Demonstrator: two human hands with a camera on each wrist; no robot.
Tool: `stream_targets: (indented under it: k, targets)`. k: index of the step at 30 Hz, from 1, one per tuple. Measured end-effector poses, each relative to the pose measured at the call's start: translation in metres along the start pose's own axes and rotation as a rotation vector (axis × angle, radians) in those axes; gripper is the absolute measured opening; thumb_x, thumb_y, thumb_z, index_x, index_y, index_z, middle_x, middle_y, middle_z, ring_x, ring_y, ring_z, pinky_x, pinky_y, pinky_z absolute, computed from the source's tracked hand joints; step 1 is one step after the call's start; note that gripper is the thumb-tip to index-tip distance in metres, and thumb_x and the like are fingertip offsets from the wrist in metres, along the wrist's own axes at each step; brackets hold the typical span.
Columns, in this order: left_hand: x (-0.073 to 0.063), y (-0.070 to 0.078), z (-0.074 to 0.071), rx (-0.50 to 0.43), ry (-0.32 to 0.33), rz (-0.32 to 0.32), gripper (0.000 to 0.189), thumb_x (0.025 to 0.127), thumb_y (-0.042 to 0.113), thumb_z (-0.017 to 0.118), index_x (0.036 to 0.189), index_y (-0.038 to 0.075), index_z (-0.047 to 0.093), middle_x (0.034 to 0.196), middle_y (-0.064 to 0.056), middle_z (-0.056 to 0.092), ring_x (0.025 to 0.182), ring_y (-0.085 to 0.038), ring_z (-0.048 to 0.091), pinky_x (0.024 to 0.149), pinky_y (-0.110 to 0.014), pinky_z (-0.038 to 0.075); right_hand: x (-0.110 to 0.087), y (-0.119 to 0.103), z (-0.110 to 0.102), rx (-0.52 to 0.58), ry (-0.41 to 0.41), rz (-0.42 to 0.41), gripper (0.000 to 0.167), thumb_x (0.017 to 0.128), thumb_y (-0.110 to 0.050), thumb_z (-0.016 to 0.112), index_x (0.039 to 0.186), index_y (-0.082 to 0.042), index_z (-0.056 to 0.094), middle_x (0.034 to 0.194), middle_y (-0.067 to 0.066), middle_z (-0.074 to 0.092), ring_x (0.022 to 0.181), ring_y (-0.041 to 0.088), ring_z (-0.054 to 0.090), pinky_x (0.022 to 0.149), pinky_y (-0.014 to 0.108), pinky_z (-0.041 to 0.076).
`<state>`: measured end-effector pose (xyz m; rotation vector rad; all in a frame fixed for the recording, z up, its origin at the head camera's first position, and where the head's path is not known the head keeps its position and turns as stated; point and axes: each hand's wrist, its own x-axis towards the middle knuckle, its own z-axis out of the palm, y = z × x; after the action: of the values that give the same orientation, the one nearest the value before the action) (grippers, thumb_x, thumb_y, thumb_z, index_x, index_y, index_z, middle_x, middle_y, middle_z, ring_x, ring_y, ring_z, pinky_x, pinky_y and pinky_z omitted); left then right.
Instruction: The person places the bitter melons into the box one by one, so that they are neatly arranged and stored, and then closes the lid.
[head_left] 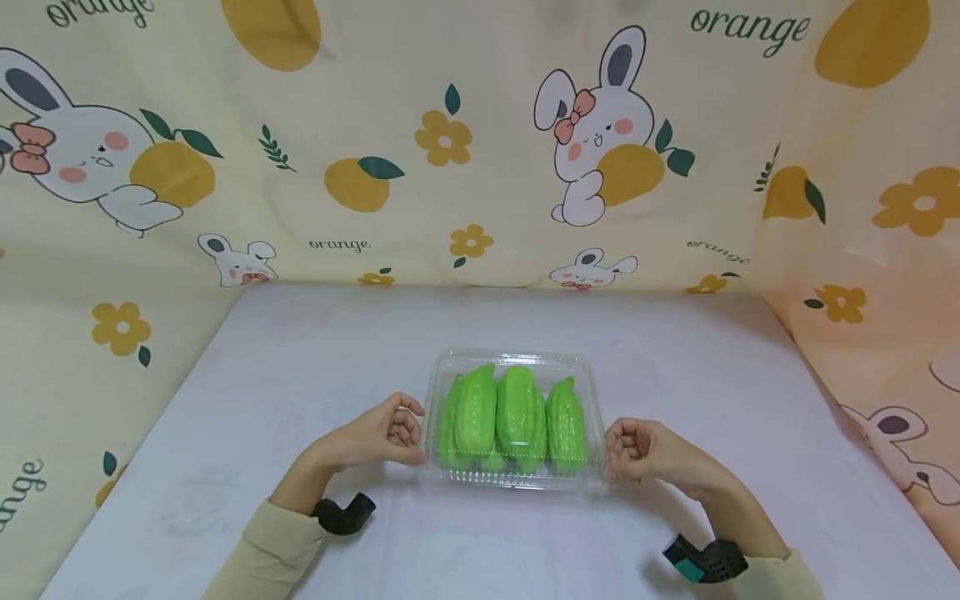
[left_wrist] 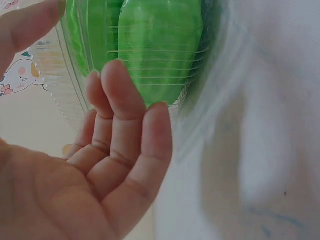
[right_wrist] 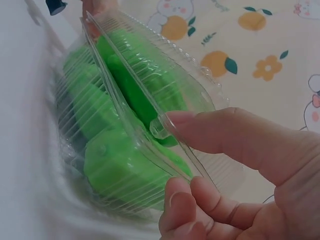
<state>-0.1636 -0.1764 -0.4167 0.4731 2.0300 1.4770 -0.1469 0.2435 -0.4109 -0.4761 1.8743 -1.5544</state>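
Observation:
A clear plastic clamshell box sits on the table, holding several green ridged gourds. Its lid lies over them; in the right wrist view a narrow gap shows between the lid's rim and the base's rim. My left hand is at the box's left side, thumb at the front corner and curled fingertips against the wall. At the right side, my right hand pinches the rim, its thumb on a small clear tab and the other fingers below.
A white cloth covers the table. Behind and beside it hangs a cream curtain printed with rabbits, oranges and flowers. Black wrist cameras are strapped under both forearms.

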Motion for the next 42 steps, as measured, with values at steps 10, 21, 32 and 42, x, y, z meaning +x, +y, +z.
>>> stream_targets:
  k: [10, 21, 32, 42]
  targets:
    - [0.000, -0.001, 0.004, 0.006, -0.074, -0.034, 0.065, 0.083, 0.012, 0.073, 0.127, -0.010, 0.030, 0.088, 0.000, 0.053, 0.079, -0.008, 0.052, 0.071, -0.015, 0.047, 0.000, -0.001, 0.003, -0.054, 0.050, 0.032, 0.025, 0.079, 0.003, 0.065, 0.092, -0.002, 0.044, 0.075, -0.008, 0.052, 0.065, 0.000, 0.052, 0.052, 0.014, 0.042]
    - [0.002, -0.004, 0.004, 0.044, -0.105, -0.038, 0.034, 0.088, 0.013, 0.066, 0.108, -0.003, 0.045, 0.088, 0.001, 0.050, 0.079, -0.008, 0.051, 0.069, -0.016, 0.045, 0.000, -0.002, 0.005, -0.119, 0.080, 0.093, 0.015, 0.088, -0.007, 0.061, 0.091, -0.005, 0.047, 0.073, -0.007, 0.052, 0.061, 0.002, 0.049, 0.052, 0.019, 0.043]
    - [0.007, -0.010, 0.006, 0.036, -0.099, -0.029, 0.020, 0.095, 0.015, 0.056, 0.103, -0.003, 0.052, 0.090, -0.003, 0.060, 0.087, -0.012, 0.059, 0.083, -0.024, 0.056, 0.008, 0.007, 0.006, -0.049, 0.054, 0.065, 0.018, 0.100, -0.015, 0.047, 0.090, -0.005, 0.057, 0.076, -0.009, 0.060, 0.064, 0.002, 0.054, 0.056, 0.016, 0.047]
    - [0.006, -0.009, 0.004, 0.099, -0.099, -0.031, 0.036, 0.100, 0.021, 0.047, 0.103, -0.013, 0.058, 0.089, -0.012, 0.064, 0.084, -0.012, 0.060, 0.083, -0.026, 0.052, 0.012, 0.013, 0.010, 0.065, 0.032, -0.007, 0.019, 0.101, -0.014, 0.043, 0.092, -0.009, 0.060, 0.077, -0.013, 0.063, 0.064, -0.002, 0.055, 0.058, 0.013, 0.048]
